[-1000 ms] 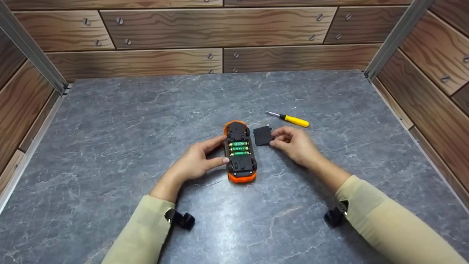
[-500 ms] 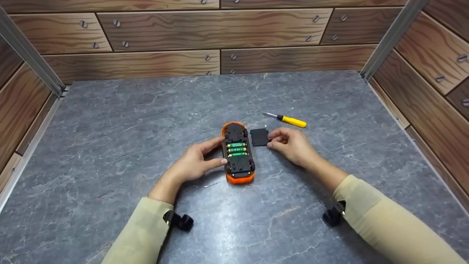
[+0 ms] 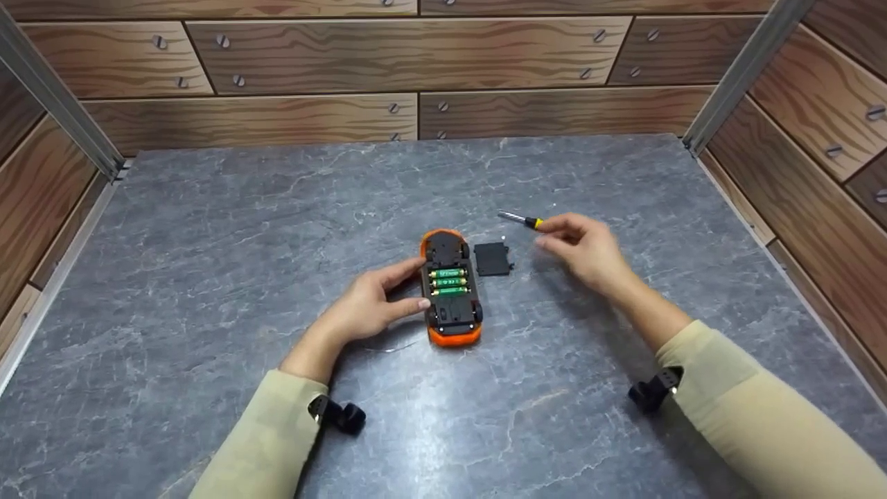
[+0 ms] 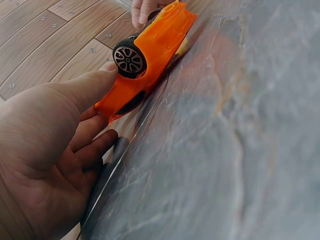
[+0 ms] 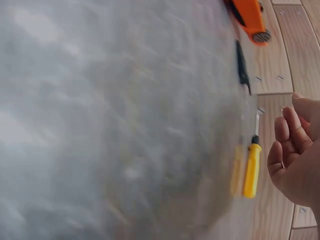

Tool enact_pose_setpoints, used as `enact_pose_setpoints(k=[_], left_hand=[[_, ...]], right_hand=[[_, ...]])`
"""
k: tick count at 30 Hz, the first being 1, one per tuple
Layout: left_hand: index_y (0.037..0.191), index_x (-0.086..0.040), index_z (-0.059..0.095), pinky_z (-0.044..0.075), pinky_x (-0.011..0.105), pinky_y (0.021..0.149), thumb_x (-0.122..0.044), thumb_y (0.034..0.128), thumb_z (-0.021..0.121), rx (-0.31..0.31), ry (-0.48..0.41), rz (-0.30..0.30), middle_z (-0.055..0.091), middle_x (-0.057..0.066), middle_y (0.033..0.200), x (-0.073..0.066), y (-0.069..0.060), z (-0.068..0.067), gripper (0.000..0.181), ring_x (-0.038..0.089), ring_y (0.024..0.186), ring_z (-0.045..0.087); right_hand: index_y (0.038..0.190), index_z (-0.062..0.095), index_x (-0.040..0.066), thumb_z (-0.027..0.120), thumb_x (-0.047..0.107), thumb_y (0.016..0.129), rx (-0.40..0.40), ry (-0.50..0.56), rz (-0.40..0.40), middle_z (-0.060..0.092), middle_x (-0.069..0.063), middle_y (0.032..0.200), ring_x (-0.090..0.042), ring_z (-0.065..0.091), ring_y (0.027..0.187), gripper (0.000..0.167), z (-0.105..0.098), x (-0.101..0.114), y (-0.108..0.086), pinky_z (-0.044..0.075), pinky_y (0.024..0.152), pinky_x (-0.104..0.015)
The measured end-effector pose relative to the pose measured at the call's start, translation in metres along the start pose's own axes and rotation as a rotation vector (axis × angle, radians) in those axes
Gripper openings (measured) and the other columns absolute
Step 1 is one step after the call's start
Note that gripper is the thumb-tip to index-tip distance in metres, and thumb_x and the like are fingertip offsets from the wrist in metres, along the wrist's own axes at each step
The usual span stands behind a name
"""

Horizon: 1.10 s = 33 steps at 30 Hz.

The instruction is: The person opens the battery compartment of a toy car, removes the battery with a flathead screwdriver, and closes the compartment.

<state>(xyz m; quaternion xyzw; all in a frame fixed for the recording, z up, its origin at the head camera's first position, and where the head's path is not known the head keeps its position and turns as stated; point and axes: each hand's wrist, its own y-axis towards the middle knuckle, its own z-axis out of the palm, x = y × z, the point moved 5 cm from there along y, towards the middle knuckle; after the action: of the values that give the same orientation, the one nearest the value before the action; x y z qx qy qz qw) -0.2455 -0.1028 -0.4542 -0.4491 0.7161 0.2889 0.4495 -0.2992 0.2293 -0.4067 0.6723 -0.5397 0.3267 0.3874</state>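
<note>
An orange toy car lies upside down, with three green batteries showing in its black underside. My left hand touches the car's left side with thumb and index finger fairly straight; in the left wrist view the thumb lies by a wheel. A square black battery cover lies flat just right of the car. My right hand hovers over the yellow handle of a screwdriver, hiding most of it in the head view. In the right wrist view its loosely bent fingers are apart from that handle.
The grey marbled tabletop carries everything. A tiny screw seems to lie just above the cover. Wood-patterned walls stand behind and at both sides, with metal posts in the corners.
My right hand has let go of the battery cover and moved up and right to the screwdriver. The cover stays beside the car. My left hand holds its place on the car.
</note>
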Motion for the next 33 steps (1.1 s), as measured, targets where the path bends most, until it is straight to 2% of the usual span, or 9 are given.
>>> enact_pose_setpoints(k=[5, 9, 14, 18, 23, 26, 33], left_hand=[[0.161, -0.015, 0.047, 0.029, 0.039, 0.126, -0.031, 0.0957, 0.082, 0.005, 0.004, -0.006, 0.047, 0.006, 0.163, 0.0, 0.001, 0.0, 0.076, 0.021, 0.151, 0.042], [0.162, -0.016, 0.046, 0.029, 0.04, 0.127, -0.032, 0.096, 0.082, 0.012, 0.0, -0.004, 0.047, 0.007, 0.163, 0.001, 0.002, 0.0, 0.076, 0.022, 0.152, 0.041], [0.162, -0.016, 0.046, 0.029, 0.04, 0.127, -0.032, 0.0957, 0.082, 0.008, 0.011, -0.009, 0.046, 0.007, 0.163, 0.001, 0.002, 0.0, 0.077, 0.023, 0.152, 0.041], [0.161, -0.014, 0.046, 0.029, 0.039, 0.127, -0.03, 0.0958, 0.082, 0.006, 0.009, -0.008, 0.047, 0.007, 0.163, 0.001, 0.001, 0.0, 0.076, 0.022, 0.152, 0.042], [0.161, -0.011, 0.047, 0.029, 0.037, 0.126, -0.027, 0.0966, 0.081, 0.015, -0.028, 0.011, 0.047, 0.008, 0.163, 0.0, 0.002, 0.001, 0.075, 0.02, 0.151, 0.042], [0.161, -0.012, 0.047, 0.029, 0.037, 0.126, -0.029, 0.0961, 0.082, 0.012, -0.02, 0.002, 0.047, 0.007, 0.163, 0.0, 0.001, 0.0, 0.076, 0.02, 0.151, 0.042], [0.161, -0.013, 0.047, 0.029, 0.038, 0.127, -0.029, 0.0958, 0.082, 0.008, -0.011, 0.0, 0.047, 0.007, 0.163, 0.001, 0.002, 0.001, 0.076, 0.021, 0.151, 0.042]], right_hand=[[0.122, 0.07, -0.009, 0.082, 0.008, 0.094, -0.047, -0.012, -0.005, 0.076, -0.014, 0.105, -0.005, 0.066, 0.084, 0.034, -0.016, -0.002, 0.014, 0.054, 0.073, -0.015], [0.125, 0.07, -0.006, 0.081, 0.009, 0.095, -0.044, -0.06, 0.026, 0.073, -0.02, 0.118, -0.014, 0.067, 0.099, 0.036, -0.022, -0.01, 0.024, 0.053, 0.083, -0.017], [0.131, 0.069, -0.002, 0.081, 0.014, 0.096, -0.003, -0.129, 0.073, 0.07, -0.019, 0.13, -0.03, 0.064, 0.121, 0.04, -0.023, -0.023, 0.034, 0.051, 0.098, -0.03], [0.135, 0.067, -0.001, 0.082, 0.017, 0.096, 0.034, -0.138, 0.107, 0.068, -0.019, 0.136, -0.034, 0.061, 0.128, 0.046, -0.022, -0.034, 0.039, 0.049, 0.106, -0.039], [0.141, 0.063, -0.003, 0.08, 0.015, 0.097, 0.079, -0.122, 0.13, 0.066, -0.023, 0.138, -0.031, 0.062, 0.123, 0.05, -0.02, -0.046, 0.045, 0.048, 0.1, -0.028], [0.143, 0.062, -0.003, 0.079, 0.014, 0.098, 0.103, -0.12, 0.136, 0.065, -0.023, 0.138, -0.028, 0.061, 0.12, 0.051, -0.019, -0.051, 0.046, 0.047, 0.097, -0.023], [0.143, 0.064, 0.0, 0.081, 0.017, 0.097, 0.119, -0.099, 0.169, 0.066, -0.02, 0.14, -0.028, 0.06, 0.125, 0.052, -0.016, -0.056, 0.047, 0.045, 0.101, -0.024]])
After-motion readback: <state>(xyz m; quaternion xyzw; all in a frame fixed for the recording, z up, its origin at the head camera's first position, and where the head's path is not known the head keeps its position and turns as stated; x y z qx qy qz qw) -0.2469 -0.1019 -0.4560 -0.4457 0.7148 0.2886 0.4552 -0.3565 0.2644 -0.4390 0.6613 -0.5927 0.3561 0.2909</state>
